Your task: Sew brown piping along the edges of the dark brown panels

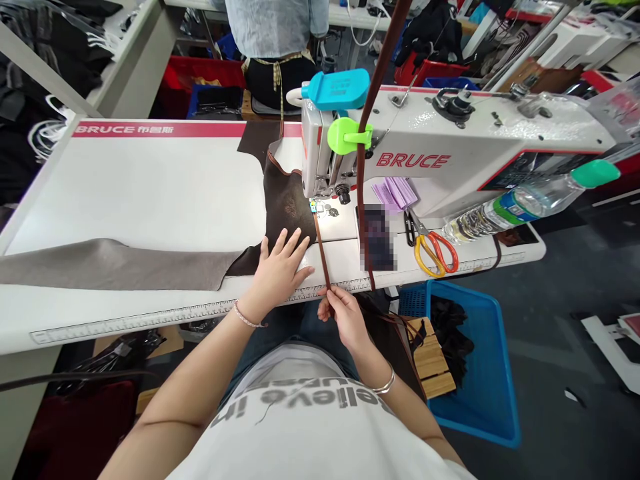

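My left hand point(281, 270) lies flat with fingers spread on a dark brown piece of fabric point(285, 203) on the sewing machine table. A longer grey-brown stretch of the same piece runs off to the left. My right hand point(344, 313), at the table's front edge, pinches a narrow brown binding strip point(323, 252) between thumb and finger. From there the strip runs up to the presser foot point(314, 206) of the white sewing machine point(415, 153). Stitched brown edging shows along the fabric's far edge.
Right of the needle lie scissors point(436, 252) with orange and yellow handles, a purple packet point(395, 193) and a plastic bottle point(520, 203). Another brown strip point(369, 120) hangs before the machine. A blue basket point(480, 360) stands below right; a co-worker point(273, 30) is behind the table.
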{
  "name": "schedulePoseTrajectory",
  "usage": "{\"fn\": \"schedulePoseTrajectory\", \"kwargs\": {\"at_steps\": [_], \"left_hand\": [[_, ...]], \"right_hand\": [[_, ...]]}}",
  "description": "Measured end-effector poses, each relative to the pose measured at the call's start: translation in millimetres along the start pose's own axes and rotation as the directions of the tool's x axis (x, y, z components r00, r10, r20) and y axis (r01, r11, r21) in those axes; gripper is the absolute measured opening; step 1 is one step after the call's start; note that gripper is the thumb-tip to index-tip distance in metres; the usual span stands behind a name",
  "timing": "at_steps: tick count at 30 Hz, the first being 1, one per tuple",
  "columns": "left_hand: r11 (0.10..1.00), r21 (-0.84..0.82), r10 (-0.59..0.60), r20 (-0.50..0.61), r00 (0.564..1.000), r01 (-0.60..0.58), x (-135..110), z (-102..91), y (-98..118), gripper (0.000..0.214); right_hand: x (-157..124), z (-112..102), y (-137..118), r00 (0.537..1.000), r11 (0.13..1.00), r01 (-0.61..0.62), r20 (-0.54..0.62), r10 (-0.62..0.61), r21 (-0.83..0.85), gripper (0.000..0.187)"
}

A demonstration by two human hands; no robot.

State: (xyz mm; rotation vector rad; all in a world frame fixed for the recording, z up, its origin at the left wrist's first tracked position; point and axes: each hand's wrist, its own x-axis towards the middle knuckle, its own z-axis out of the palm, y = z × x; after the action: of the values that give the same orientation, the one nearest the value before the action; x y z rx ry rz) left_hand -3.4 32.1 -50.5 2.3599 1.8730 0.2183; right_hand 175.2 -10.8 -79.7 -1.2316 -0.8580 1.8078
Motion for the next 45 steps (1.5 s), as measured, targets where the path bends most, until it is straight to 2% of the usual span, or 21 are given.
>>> {"fn": "schedulePoseTrajectory", "kwargs": {"at_steps": [14, 28, 38, 45], "left_hand": [[1.000, -0.018, -0.012, 0.009, 1.000, 0.012, 1, -0.5, -1, 0.063], [1.000, -0.022, 0.019, -0.114, 0.993, -0.021, -3, -19.3, -33, 0.043], [0.996, 0.002, 0.091, -0.199, 0.976, -0.092, -8, -5.5, -46, 0.040], [0.995, -0.016, 0.097, -0.118, 0.988, -0.099, -11, -1.0, -48, 0.043]], "right_hand": [[-1, 0, 1, 1.000, 1.000, 0.011, 0.007, -0.011, -0.003, 0.035], [-1, 0, 2, 1.000, 1.000, 0.020, 0.011, -0.020, 0.007, 0.033], [-1, 0, 2, 1.000, 1.000, 0.012, 0.009, -0.012, -0.008, 0.035], [-1, 0, 2, 1.000, 1.000, 0.016, 0.009, -0.016, -0.011, 0.034]]}}
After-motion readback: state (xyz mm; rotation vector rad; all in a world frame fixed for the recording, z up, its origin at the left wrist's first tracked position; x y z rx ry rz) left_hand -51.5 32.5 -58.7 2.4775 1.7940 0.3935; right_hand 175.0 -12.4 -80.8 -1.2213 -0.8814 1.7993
